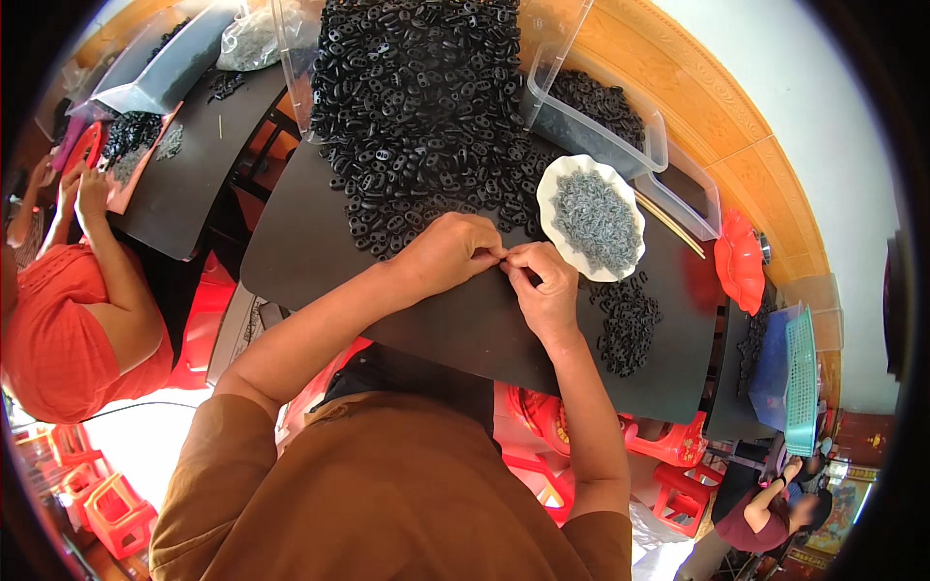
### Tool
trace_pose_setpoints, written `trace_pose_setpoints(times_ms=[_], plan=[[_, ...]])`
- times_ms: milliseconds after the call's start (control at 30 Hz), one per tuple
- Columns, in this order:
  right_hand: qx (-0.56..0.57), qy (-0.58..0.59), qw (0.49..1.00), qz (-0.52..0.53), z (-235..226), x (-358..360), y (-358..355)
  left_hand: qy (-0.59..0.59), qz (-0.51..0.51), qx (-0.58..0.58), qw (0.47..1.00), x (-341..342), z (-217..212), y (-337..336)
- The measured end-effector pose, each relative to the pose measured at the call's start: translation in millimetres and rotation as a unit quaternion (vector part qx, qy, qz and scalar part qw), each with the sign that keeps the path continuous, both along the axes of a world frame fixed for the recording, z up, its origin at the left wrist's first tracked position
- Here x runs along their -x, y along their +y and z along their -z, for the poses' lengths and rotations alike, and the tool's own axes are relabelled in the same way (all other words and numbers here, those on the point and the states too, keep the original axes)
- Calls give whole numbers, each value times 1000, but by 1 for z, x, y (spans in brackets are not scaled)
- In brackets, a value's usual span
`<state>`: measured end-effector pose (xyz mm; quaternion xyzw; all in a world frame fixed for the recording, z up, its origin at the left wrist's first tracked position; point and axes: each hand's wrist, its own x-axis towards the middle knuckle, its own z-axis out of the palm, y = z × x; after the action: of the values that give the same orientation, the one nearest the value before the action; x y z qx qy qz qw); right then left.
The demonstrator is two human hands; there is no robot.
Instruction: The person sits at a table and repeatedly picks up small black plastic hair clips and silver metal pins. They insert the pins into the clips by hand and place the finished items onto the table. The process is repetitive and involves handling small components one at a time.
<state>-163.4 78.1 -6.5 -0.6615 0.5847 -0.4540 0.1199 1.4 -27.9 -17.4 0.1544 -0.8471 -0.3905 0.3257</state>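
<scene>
We see both hands meeting over the dark matte bench [465, 329], just below the middle of the picture. The left hand [448, 254] and the right hand [542, 286] press their fingertips together at a single spot, thumb and forefinger of each pinched shut on something tiny; it is probably one of the small black oval plastic links [504, 254], though the piece itself is almost wholly hidden between the fingers.

At twelve o'clock from the hands lies the great heap of black oval links [417, 107], spilling down to touch the left knuckles. At one o'clock, just beside the right hand, sits a white scalloped dish of small grey metal pieces [591, 218]. At four o'clock a smaller scatter of black links [628, 320] lies on the bench. Clear plastic tubs [601, 121] stand beyond the dish, and an orange scalloped dish [741, 261] at three o'clock.

We judge each link light, stiff and a little slick, too small for a full grip; it is best held by its narrow edges between thumb tip and forefinger tip, so that its holes stay free. It will not bruise, but it would easily flick away under a careless squeeze.
</scene>
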Motion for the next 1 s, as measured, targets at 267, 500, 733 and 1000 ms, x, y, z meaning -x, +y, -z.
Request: trace_pose_setpoints(times_ms=[267, 500, 733, 1000], plan=[[2, 21, 1000, 1, 0, 1, -1, 7, 10, 7, 1000, 0, 2, -2], [-132, -320, 938, -17, -7, 9, 3, -23, 10, -276, 961, -5, -21, -1], [-223, -369, 902, -18, -44, 36, -20, 23, -59, -259, 964, -7, -29, -2], [38, -300, 949, 89, -90, 101, -105, 25, -82, -42, 995, -8, -20, -4]])
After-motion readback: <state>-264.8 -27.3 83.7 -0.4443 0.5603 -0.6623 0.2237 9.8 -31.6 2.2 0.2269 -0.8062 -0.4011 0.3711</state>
